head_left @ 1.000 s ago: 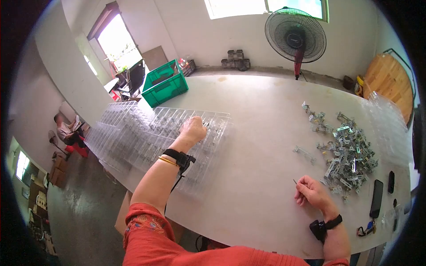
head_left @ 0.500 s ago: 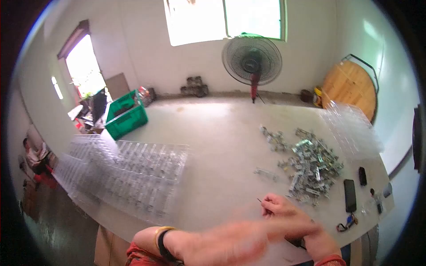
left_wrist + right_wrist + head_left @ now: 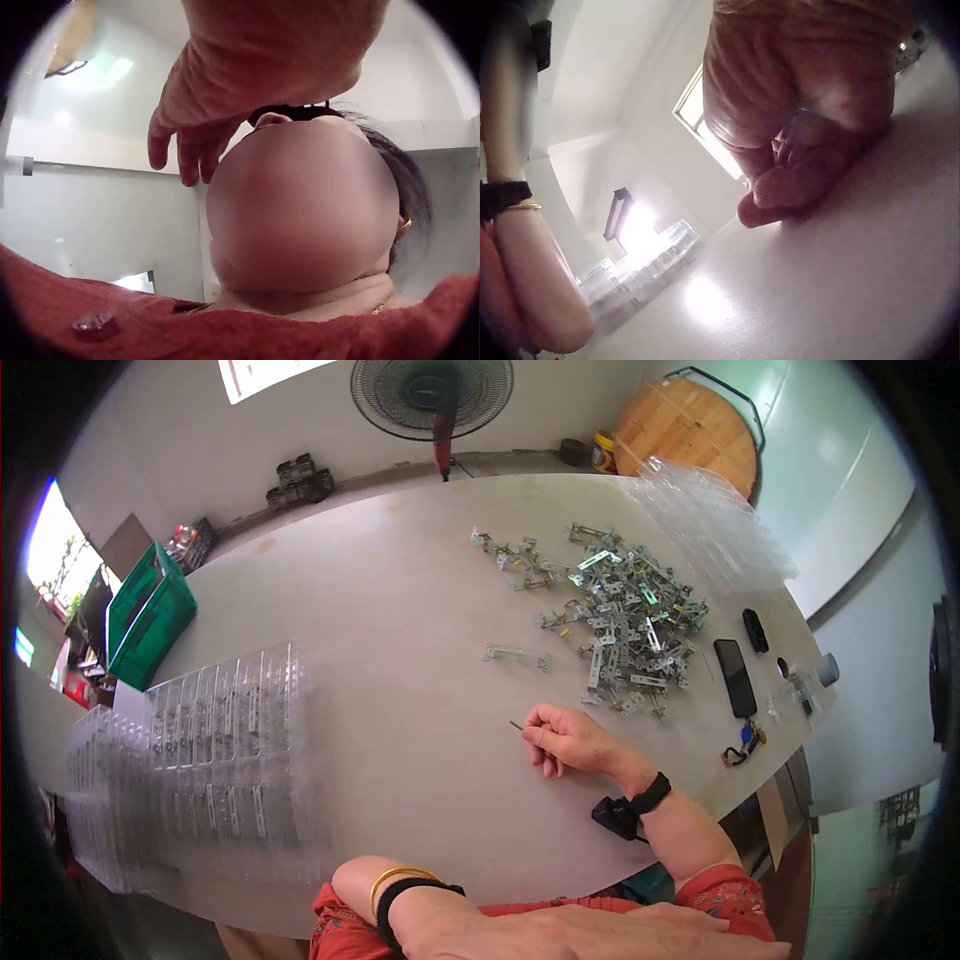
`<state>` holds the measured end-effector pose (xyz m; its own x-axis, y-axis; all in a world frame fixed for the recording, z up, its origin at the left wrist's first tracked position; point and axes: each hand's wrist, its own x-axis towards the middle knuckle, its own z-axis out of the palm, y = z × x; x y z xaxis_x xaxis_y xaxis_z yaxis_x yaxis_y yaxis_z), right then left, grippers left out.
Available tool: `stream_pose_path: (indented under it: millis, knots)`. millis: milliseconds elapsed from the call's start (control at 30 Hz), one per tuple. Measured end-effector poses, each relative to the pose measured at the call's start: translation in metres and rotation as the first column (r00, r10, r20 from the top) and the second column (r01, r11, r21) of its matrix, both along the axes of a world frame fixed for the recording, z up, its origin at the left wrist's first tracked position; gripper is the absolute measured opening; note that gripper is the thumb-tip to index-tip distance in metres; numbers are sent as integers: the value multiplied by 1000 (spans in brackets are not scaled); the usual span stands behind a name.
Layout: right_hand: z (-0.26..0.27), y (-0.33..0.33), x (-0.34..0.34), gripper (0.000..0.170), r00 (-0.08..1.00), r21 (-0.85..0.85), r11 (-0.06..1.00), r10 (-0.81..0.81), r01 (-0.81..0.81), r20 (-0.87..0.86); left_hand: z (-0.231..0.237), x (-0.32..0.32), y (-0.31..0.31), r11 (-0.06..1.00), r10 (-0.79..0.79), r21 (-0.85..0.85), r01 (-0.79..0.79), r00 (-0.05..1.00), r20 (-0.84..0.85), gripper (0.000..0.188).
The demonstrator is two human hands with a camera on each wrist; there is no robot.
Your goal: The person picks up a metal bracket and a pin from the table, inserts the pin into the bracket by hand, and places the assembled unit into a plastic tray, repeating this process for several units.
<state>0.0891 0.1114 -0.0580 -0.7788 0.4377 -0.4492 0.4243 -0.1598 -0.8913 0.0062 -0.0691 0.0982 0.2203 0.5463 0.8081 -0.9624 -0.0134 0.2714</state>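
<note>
Head cam: I've got the right hand (image 3: 572,743) over the bench (image 3: 400,600), thumb and fingers pinching a thin dark stick (image 3: 516,725), tip poking out toward the left. A single metal bracket (image 3: 517,655) lies just beyond it, apart from the big bracket pile (image 3: 640,625). Pile is on the right half of the bench, with a phone (image 3: 736,678) and keys (image 3: 745,745) to its right. Clear trays (image 3: 105,820) at bench left, blurred, brackets in the slots. Green crate (image 3: 152,620) behind them. Left hand (image 3: 570,934) crosses low in front of the person's body, gold bangle (image 3: 393,880) and black strap on its wrist; fingers point right, nothing visible in them.

Left wrist cam: left hand hangs near the person's head, fingers loose and apart, holding nothing that I can see. Red top below.

Right wrist cam: right fingers curled low at the bench surface; I can't make out the stick here. Trays in the background, left forearm at the left edge.
</note>
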Motion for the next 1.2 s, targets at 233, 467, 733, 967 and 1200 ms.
stream_pose_path:
  millis: [233,467,733,967,1200]
  knots:
    - [1,-7,0,19,998,42,997,-57,59,-29,-13,-22,17,991,-24,129,35,996,-82,117]
    - [-4,-1,5,19,997,71,995,79,-77,-22,-47,-97,112,276,531,86,-957,77,-844,31]
    - [-8,2,15,16,961,4,979,199,-202,-194,-159,-110,167,118,462,916,-383,-796,-392,26]
    - [-14,12,16,13,930,-12,961,265,-277,-256,-166,-106,169,384,294,857,-344,-834,-467,16]
    - [2,28,6,15,950,-146,988,-94,53,-298,-160,-119,134,219,187,66,-974,-25,-982,16]
